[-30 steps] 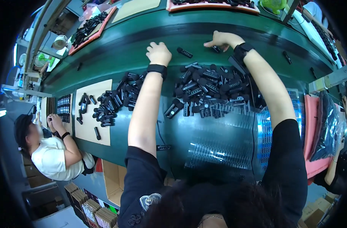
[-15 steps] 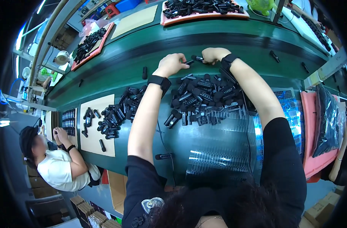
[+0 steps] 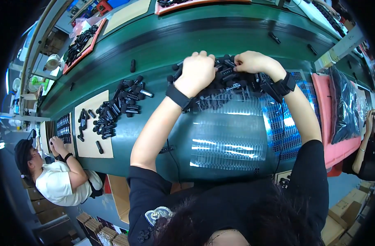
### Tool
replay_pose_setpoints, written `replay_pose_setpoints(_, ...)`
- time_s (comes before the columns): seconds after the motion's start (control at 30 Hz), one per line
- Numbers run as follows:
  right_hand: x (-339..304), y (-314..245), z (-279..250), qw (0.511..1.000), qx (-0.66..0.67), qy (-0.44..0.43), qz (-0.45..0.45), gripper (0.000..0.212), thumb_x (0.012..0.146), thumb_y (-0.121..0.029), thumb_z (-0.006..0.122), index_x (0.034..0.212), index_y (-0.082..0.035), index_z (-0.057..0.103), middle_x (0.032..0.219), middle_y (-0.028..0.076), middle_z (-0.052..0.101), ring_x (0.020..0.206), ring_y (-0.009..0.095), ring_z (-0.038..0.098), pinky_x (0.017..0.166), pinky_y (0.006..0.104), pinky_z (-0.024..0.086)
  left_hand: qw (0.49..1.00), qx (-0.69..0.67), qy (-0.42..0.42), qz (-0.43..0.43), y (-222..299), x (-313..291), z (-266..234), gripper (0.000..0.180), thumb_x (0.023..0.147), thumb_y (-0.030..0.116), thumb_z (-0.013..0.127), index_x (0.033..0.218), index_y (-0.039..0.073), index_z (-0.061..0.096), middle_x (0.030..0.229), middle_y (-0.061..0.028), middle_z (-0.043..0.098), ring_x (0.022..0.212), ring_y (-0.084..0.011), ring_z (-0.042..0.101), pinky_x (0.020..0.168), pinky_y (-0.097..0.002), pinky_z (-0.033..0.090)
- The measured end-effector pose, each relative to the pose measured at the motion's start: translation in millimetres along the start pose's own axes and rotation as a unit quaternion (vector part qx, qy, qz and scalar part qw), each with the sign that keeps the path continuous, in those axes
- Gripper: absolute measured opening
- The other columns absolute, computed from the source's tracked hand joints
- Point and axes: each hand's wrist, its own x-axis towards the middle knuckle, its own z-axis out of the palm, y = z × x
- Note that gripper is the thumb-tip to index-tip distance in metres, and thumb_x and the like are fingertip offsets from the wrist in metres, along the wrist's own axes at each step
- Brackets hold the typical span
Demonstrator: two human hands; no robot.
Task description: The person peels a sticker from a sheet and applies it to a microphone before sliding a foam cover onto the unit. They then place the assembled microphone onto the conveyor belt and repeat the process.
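A pile of small black microphones [image 3: 227,73] with round foam tops lies on the green bench, between and under my hands. My left hand [image 3: 197,73] is curled over the pile's left side, knuckles away from me; whatever its fingers hold is hidden. At the pile's far right edge, my right hand [image 3: 255,63] is closed, its thumb and fingertips pinching a small black microphone. Clear plastic sheets [image 3: 228,153] with rows of small cells lie nearer to me, below the pile. Both wrists wear black bands.
More microphones [image 3: 132,96] form a heap at left, partly on a cardboard sheet [image 3: 95,141]. Bluish sheets [image 3: 286,127] and a pink foam tray [image 3: 325,119] with a dark plastic bag [image 3: 345,110] lie right. A co-worker [image 3: 58,180] sits at left.
Both hands have come nearer from the green strip beyond the pile and now rest at the pile. The view has shifted; the left hand now covers part of the microphones.
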Motion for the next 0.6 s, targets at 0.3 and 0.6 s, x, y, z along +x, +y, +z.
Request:
replay_pose_setpoints(0.3, -4.9, 6.1, 9.1, 0.998, 0.054, 0.03, 0.026, 0.026, 0.076, -0.028, 0.055, 0.082, -0.003, 0.059, 0.068, 0.011, 0.059, 0.063, 0.021, 0.055, 0.059, 0.0321, 0.042, 0.996, -0.078, -0.027, 0.039, 52.3, -57.3, -47.0, 0.022, 0.069, 0.022, 0.061, 0.082, 0.005, 0.056, 0.082, -0.0097, 0.053, 0.082, -0.0264, 0.051, 0.072, -0.0354, 0.041)
replay_pose_setpoints(0.6, -56.8, 13.1, 14.5, 0.984, 0.035, 0.172, -0.038, 0.028, 0.078, -0.023, 0.054, 0.093, 0.0, 0.057, 0.075, 0.012, 0.06, 0.066, 0.021, 0.056, 0.063, 0.03, 0.044, 0.97, -0.222, -0.056, 0.081, 101.4, -108.9, -54.2, 0.029, 0.068, 0.022, 0.063, 0.089, 0.004, 0.055, 0.085, -0.0086, 0.051, 0.085, -0.0249, 0.048, 0.073, -0.0343, 0.038)
